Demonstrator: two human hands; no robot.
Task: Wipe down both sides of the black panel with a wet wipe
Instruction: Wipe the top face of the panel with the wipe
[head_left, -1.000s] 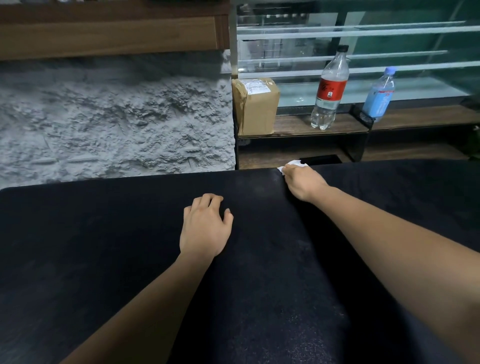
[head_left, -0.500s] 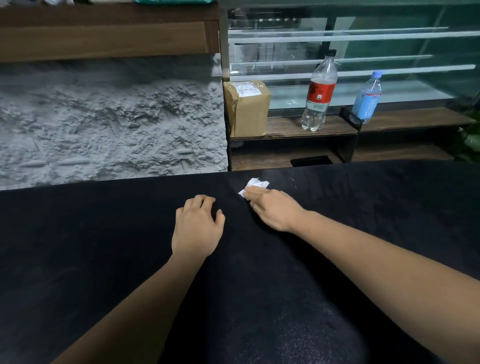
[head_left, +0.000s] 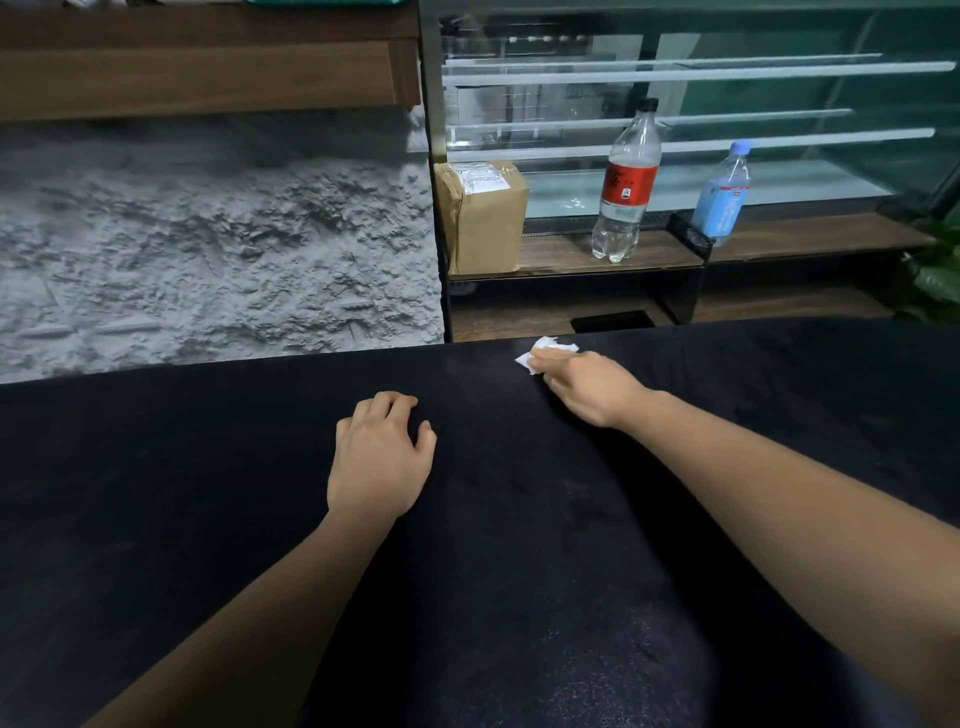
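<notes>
A large black panel (head_left: 197, 509) lies flat and fills the lower half of the head view. My left hand (head_left: 382, 460) rests on its middle, palm down, fingers slightly bent, holding nothing. My right hand (head_left: 589, 387) reaches toward the panel's far edge and grips a crumpled white wet wipe (head_left: 540, 353), pressing it onto the black surface. Most of the wipe is hidden under my fingers.
Beyond the panel's far edge is a rough grey stone wall (head_left: 208, 260). At the back right a wooden shelf (head_left: 571, 254) carries a taped cardboard box (head_left: 485, 215), a red-labelled bottle (head_left: 626, 187) and a blue-labelled bottle (head_left: 724, 195). Green leaves (head_left: 935, 270) show at far right.
My right hand slid the wipe left and toward me from the far edge, then back out toward the far edge. My left hand stayed pressed on the panel.
</notes>
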